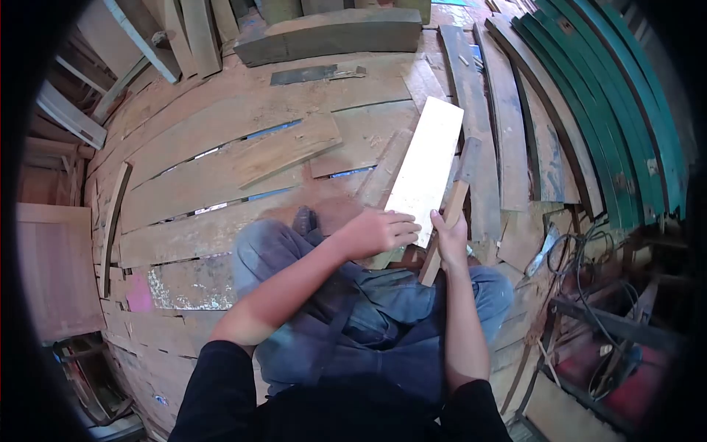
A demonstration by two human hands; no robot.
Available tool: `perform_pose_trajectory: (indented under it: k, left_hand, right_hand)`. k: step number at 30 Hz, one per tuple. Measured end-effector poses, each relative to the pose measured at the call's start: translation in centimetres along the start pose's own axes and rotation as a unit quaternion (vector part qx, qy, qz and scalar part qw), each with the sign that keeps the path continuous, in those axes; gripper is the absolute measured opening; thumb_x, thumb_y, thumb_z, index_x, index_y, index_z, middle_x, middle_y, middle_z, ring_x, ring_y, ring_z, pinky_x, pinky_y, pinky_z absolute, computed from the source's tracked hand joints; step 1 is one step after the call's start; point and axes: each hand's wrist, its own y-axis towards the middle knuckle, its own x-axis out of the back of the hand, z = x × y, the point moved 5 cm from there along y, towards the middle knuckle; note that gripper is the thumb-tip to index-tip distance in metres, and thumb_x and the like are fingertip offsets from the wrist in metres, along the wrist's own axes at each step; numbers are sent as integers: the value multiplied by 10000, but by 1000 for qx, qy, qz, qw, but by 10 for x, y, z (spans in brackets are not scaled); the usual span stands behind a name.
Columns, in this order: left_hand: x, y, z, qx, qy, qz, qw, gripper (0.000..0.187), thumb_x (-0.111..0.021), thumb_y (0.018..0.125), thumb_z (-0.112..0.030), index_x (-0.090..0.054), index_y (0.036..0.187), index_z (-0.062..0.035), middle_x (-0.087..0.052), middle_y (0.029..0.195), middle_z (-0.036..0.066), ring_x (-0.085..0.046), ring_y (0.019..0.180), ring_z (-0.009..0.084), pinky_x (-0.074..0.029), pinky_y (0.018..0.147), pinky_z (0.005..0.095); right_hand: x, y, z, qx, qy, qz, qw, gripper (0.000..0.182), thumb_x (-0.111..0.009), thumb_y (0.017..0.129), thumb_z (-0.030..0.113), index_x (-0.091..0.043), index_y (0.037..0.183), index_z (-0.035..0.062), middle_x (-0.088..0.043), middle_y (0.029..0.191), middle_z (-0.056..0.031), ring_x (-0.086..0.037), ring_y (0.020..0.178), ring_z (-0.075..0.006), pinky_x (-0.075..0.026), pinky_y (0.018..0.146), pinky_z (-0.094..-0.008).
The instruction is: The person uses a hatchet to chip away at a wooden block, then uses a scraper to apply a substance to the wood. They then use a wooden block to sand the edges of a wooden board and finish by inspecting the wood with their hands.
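Observation:
A long pale board (426,162) slants away from me, its near end just above my lap. My left hand (379,233) lies at the board's near left edge, fingers stretched over its face. On the other side, my right hand (451,236) is closed around a narrow wooden strip (432,267), thumb against the board's right edge. The strip stands at an angle along that edge, with its lower end over my lap. A darker piece of wood (469,156) shows just beyond the strip's upper end.
I sit cross-legged on a plank floor (184,239). Loose planks (294,147) lie ahead, with a thick beam (331,38) behind them. Green boards (589,96) are stacked along the right. Tangled cables (582,258) and a metal frame (618,320) sit at lower right.

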Motion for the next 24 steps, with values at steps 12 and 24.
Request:
perform_pose_trajectory:
  k: [12,24]
  left_hand:
    - [-29,-21,42,487,-65,64,868,909,-553,882,-599,-202,1515,-49,-308,1465,291,-343,1343,435,-271,1126,501]
    - [-75,-46,6,574,34,112,811,1323,-858,514,-564,-61,1545,-335,-10,1579,240,-182,1368,548,-245,965,772]
  right_hand:
    - [22,4,13,-40,170,-6,985,300,-718,865,100,-551,1093,-3,-616,963,-40,-615,846,-121,-508,739,-265]
    - [63,8,33,19,165,-41,985,379,-717,863,133,-517,1146,-20,-602,1010,-70,-615,869,-138,-510,744,-281]
